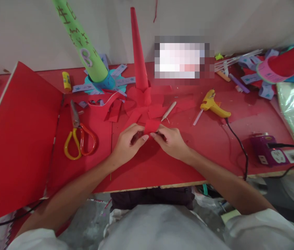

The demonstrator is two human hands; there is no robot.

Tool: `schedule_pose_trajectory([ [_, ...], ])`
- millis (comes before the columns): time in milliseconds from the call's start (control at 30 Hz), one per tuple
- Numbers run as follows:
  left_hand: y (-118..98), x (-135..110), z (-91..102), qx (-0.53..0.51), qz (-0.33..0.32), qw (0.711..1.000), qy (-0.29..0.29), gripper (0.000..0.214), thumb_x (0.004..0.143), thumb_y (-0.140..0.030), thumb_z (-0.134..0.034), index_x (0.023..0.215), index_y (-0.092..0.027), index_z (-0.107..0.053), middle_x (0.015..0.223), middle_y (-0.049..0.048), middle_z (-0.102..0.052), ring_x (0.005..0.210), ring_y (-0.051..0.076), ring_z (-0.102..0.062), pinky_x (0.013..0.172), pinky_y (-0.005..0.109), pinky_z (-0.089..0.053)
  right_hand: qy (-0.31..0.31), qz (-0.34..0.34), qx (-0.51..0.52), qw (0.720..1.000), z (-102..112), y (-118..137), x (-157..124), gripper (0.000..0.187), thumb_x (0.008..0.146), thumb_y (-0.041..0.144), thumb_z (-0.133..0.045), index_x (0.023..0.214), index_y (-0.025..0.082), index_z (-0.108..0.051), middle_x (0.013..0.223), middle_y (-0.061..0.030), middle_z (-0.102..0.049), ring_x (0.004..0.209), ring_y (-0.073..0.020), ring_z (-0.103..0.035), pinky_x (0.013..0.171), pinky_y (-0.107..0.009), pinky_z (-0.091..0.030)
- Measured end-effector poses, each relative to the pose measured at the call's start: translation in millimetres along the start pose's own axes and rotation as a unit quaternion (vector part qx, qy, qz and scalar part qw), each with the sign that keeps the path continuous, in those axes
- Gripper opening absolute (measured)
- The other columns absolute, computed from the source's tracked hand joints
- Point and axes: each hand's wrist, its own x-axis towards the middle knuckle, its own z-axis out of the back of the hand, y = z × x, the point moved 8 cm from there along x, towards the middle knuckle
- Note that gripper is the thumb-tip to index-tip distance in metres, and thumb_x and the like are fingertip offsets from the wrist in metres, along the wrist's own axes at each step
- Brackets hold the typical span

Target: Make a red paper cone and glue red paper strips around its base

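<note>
Between my hands is a red paper strip (pixel 152 126), bent or folded at the near end. My left hand (pixel 129 142) pinches its left side with thumb and fingers, and my right hand (pixel 171 140) grips its right side. Just beyond stands a tall red paper cone (pixel 139 52) on a base of spread red strips (pixel 159 111). Whether the held strip joins that base I cannot tell. A pale pen-like stick (pixel 168 111) lies right of the strips. Scissors (pixel 76 128) with yellow and orange handles rest to the left.
A yellow glue gun (pixel 216 106) with a black cord lies right, near a purple power adapter (pixel 273 151). A green paper cone (pixel 86 52) and glue stick (pixel 66 81) stand back left. A red board (pixel 19 139) rises at left; another red cone (pixel 292 57) is far right.
</note>
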Motion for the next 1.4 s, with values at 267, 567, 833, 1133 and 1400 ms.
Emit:
schedule_pose_trajectory([
  [267,6,3,10.1,0.018,0.026,0.999,-0.041,0.031,0.104,-0.037,-0.062,0.079,-0.020,-0.055,0.074,-0.0026,-0.049,0.065,0.012,-0.046,0.063,0.027,-0.036,-0.006,0.014,0.061,0.998,9,11,3,0.053,0.114,0.054,-0.043,0.075,0.022,-0.061,0.071,-0.0019,-0.065,0.065,-0.0149,-0.061,0.068,-0.029,-0.047],
  [567,24,2,14.0,-0.025,0.082,0.994,-0.071,0.034,0.100,-0.041,-0.065,0.078,-0.020,-0.052,0.070,-0.0045,-0.045,0.062,0.011,-0.041,0.060,0.027,-0.034,0.025,-0.021,0.176,0.984,10,5,-2,0.072,0.114,0.063,-0.036,0.058,0.022,-0.055,0.048,0.0034,-0.045,0.044,-0.0102,-0.044,0.051,-0.028,-0.034],
  [833,22,2,4.4,-0.053,0.073,0.995,-0.032,0.026,0.100,-0.034,-0.063,0.079,-0.020,-0.054,0.074,-0.0030,-0.048,0.066,0.012,-0.044,0.064,0.027,-0.037,-0.082,-0.068,0.128,0.986,26,-1,1,0.037,0.111,0.055,-0.052,0.097,0.023,-0.066,0.061,0.0054,-0.056,0.052,-0.0108,-0.052,0.055,-0.026,-0.041],
  [1133,1,-1,-9.4,-0.016,-0.002,1.000,0.015,0.027,0.103,-0.035,-0.063,0.083,-0.020,-0.053,0.080,-0.0008,-0.053,0.071,0.013,-0.048,0.066,0.027,-0.040,-0.066,-0.039,0.075,0.994,21,4,5,0.033,0.104,0.044,-0.062,0.078,0.023,-0.060,0.066,0.0018,-0.061,0.059,-0.0130,-0.054,0.060,-0.028,-0.043],
  [1400,6,0,-7.3,-0.012,0.008,1.000,0.003,0.029,0.101,-0.028,-0.065,0.078,-0.020,-0.048,0.078,-0.0025,-0.048,0.070,0.012,-0.046,0.065,0.027,-0.037,-0.013,-0.043,0.075,0.996,13,4,4,0.060,0.107,0.064,-0.052,0.064,0.021,-0.055,0.052,0.0042,-0.051,0.049,-0.0100,-0.046,0.054,-0.027,-0.035],
])
